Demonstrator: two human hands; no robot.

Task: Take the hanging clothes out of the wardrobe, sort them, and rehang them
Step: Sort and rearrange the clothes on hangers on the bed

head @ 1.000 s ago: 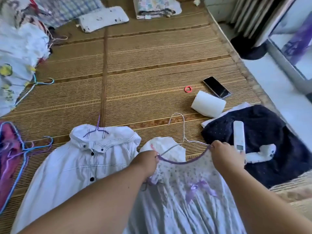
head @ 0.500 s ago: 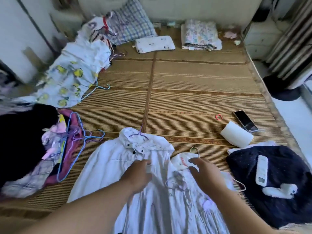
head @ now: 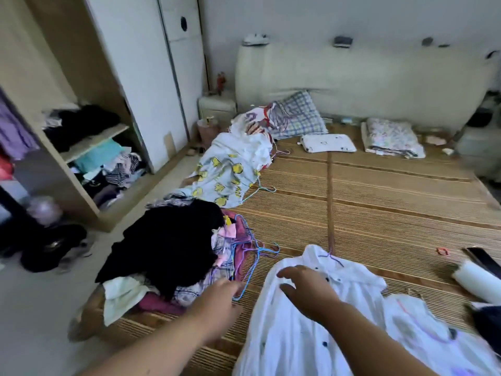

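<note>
Lying at the near edge of the bed (head: 393,202) was the white shirt (head: 287,348), right hand (head: 306,290) over it, grip apart; left hand (head: 217,302), grip apart too, was beside the clothes pile (head: 168,245) at the left edge.

Home bedroom: bed (head: 379,202) with headboard (head: 352,77), open wardrobe (head: 89,142).

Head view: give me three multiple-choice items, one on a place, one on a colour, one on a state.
1. The plaid pillow lies: A against the headboard; B on the floor; C in the wardrobe.
2. The shirt under the right hand is: A black; B white; C pink.
3. The right hand is: A gripping a hanger; B holding a phone; C open.
Key: 1 A, it leans at the bed's head; 2 B, white cloth with dark buttons; 3 C, fingers spread, holding nothing.
</note>
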